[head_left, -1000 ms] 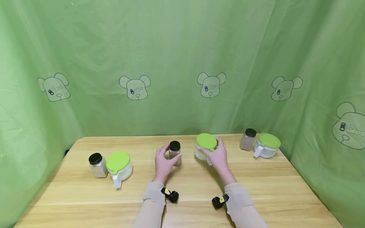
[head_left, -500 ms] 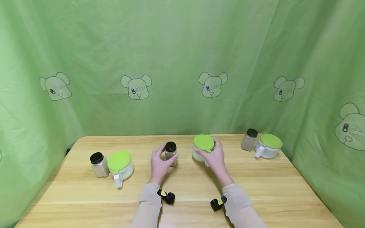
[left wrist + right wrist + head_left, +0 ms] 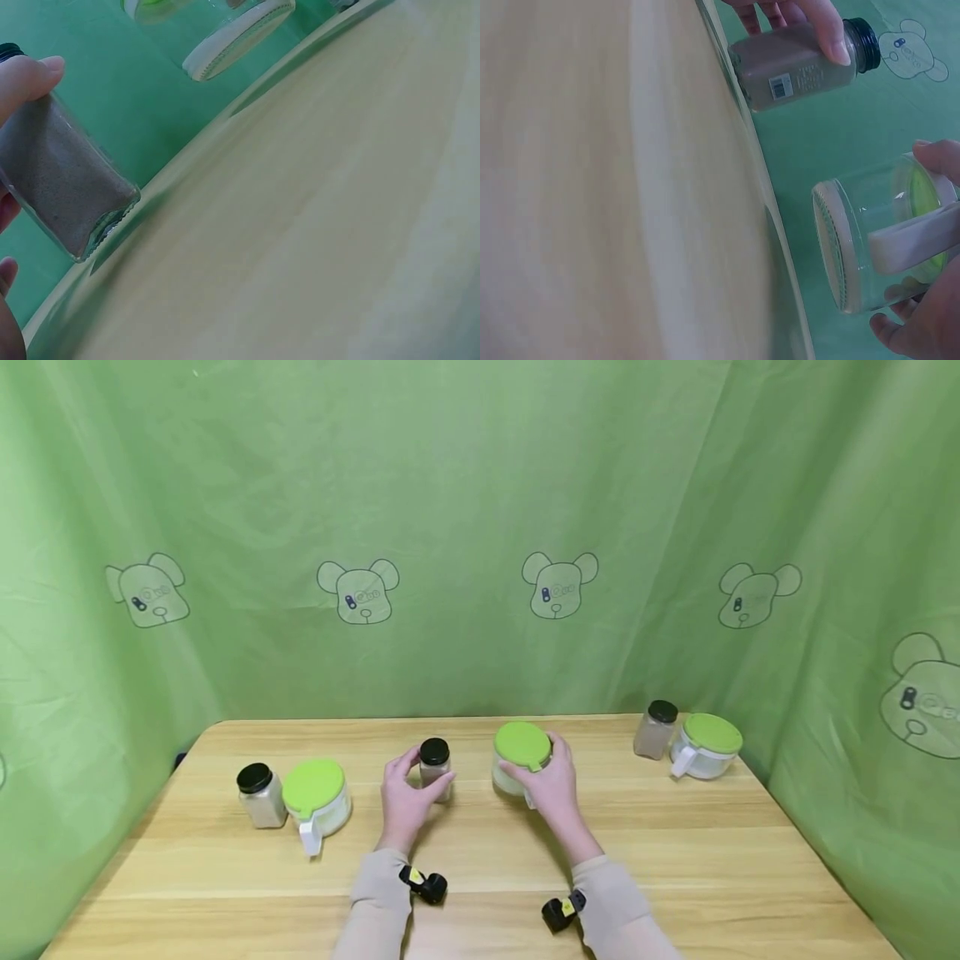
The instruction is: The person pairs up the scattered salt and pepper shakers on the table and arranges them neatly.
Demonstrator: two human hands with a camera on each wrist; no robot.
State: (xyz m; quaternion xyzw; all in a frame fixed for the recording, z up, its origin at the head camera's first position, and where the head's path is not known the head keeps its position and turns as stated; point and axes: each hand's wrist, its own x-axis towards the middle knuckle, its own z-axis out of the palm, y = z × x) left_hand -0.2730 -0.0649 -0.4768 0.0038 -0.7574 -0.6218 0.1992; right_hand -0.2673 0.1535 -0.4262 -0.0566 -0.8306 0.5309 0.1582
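Note:
My left hand grips a square spice jar with a black lid, thumb on one side and fingers on the other. Grey-brown powder fills this jar, as the left wrist view shows. To its right, my right hand holds a round glass seasoning jar by its sides, just under the green lid. A white handle sticks out of that jar in the right wrist view. Its pale underside shows there, raised off the table. Both jars are upright, with a gap between them.
On the left of the wooden table stand another black-lidded jar and a green-lidded jar. A similar pair, a spice jar and a seasoning jar, stands at the back right. A green curtain hangs behind.
Both hands have moved left and slightly nearer, carrying the spice jar and the seasoning jar with them. The pairs at either side have stayed put.

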